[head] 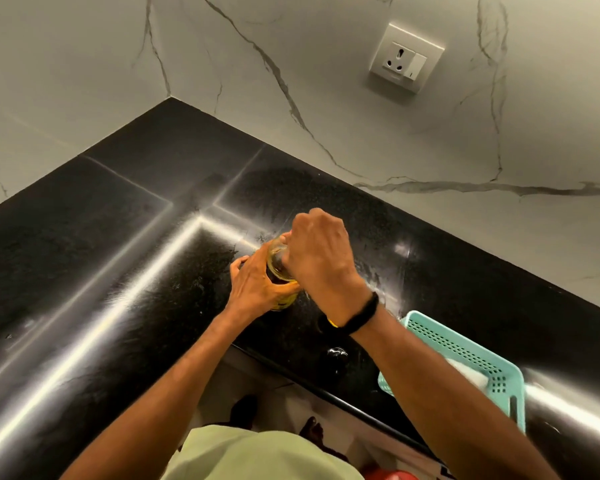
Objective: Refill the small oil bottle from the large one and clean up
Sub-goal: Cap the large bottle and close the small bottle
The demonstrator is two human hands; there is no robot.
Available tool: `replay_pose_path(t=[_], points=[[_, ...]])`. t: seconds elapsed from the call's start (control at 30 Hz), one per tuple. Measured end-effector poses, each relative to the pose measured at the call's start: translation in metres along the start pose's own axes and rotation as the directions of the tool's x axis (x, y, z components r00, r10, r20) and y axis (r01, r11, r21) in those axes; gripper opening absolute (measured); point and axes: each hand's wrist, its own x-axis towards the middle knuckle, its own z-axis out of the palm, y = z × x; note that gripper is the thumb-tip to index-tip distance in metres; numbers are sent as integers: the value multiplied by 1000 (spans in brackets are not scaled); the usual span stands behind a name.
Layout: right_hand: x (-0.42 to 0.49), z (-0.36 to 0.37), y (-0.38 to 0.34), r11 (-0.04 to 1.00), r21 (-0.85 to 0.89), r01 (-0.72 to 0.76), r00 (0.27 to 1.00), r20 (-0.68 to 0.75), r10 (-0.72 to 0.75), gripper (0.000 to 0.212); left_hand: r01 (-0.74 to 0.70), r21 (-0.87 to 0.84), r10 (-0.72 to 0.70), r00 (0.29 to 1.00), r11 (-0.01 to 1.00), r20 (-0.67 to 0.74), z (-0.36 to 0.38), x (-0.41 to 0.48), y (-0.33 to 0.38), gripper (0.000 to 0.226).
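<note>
A pale green shirt (257, 455) fills the bottom edge. Beyond it, near the front edge of the black counter (118, 237), a bottle (276, 263) of yellow oil stands upright. The left hand (257, 282) grips its body, and the right hand (321, 254) has its fingers curled over its top. The bottle's yellow label is too hidden to read. A teal basket (465, 355) sits toward the counter's right end.
</note>
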Motion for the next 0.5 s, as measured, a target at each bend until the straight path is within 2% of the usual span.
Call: replay_pose_path(t=[0.1, 0.2, 0.27, 0.33, 0.43, 0.5], points=[[-13, 0, 20, 977, 192, -93, 994, 72, 80, 33, -38, 13, 38, 999, 999, -19, 0, -3, 2, 84], [-41, 7, 47, 918, 336, -209, 977, 122, 178, 54, -32, 51, 34, 999, 998, -22, 2, -6, -1, 101], [-63, 22, 64, 890, 349, -293, 955, 158, 252, 48, 12, 81, -8, 999, 997, -45, 5, -12, -7, 114], [-86, 45, 80, 862, 339, -378, 921, 234, 312, 43, 47, 40, -42, 990, 998, -132, 8, -25, -9, 116], [-112, 91, 91, 842, 275, -464, 852, 397, 341, 47, -81, -33, 65, 939, 996, -338, 13, -54, -8, 88], [-125, 118, 91, 831, 254, -494, 817, 462, 344, 61, -166, 3, 154, 909, 986, -388, 17, -75, -6, 64]])
